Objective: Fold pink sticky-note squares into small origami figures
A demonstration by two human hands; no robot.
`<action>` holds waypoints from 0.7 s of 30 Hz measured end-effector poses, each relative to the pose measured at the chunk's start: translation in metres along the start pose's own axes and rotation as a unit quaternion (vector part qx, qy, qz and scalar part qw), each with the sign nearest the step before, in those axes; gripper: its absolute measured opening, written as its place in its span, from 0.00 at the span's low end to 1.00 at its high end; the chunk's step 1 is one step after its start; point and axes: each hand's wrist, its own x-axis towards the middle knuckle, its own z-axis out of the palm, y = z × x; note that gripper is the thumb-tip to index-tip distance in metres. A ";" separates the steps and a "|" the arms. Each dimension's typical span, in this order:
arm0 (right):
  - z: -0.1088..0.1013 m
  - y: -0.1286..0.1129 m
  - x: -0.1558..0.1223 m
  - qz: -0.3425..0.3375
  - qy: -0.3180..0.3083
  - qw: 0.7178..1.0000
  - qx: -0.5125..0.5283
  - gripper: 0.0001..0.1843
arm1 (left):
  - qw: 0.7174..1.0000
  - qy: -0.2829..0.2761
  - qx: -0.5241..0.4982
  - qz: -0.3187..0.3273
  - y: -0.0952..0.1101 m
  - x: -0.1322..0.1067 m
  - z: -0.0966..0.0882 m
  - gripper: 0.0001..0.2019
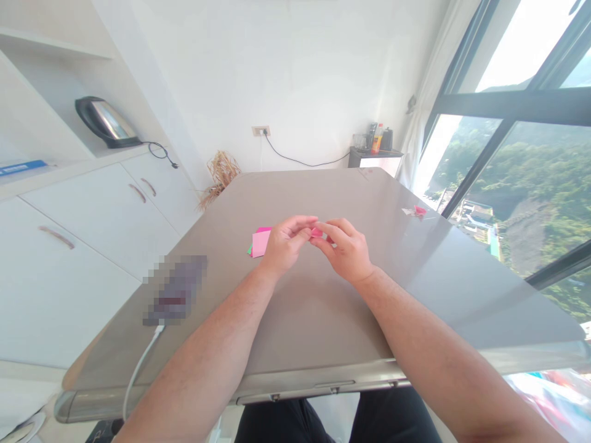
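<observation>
Both my hands meet over the middle of the grey table (323, 307). My left hand (285, 244) and my right hand (346, 249) pinch a small folded piece of bright pink paper (316, 232) between their fingertips, a little above the tabletop. Most of that paper is hidden by my fingers. Just left of my left hand lies a small stack of paper squares (259, 242), pale pink on top with a green edge showing underneath.
A blurred dark object (175, 290) with a white cable (138, 369) lies at the table's near left. A small pink folded piece (418, 211) rests at the far right. White cabinets and a kettle (107, 122) stand left; large windows right.
</observation>
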 end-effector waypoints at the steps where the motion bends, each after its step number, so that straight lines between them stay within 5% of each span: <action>1: 0.000 0.000 0.000 -0.003 0.000 1.000 0.004 0.10 | 1.000 0.000 -0.019 -0.007 0.000 0.000 0.000 0.12; 9: 0.001 -0.002 0.001 0.010 0.010 1.000 0.019 0.09 | 0.998 -0.019 -0.059 -0.017 0.000 0.000 -0.002 0.04; 21: 0.002 -0.002 -0.002 0.039 -0.008 0.999 0.018 0.14 | 0.999 -0.026 -0.035 -0.005 0.001 -0.001 0.004 0.09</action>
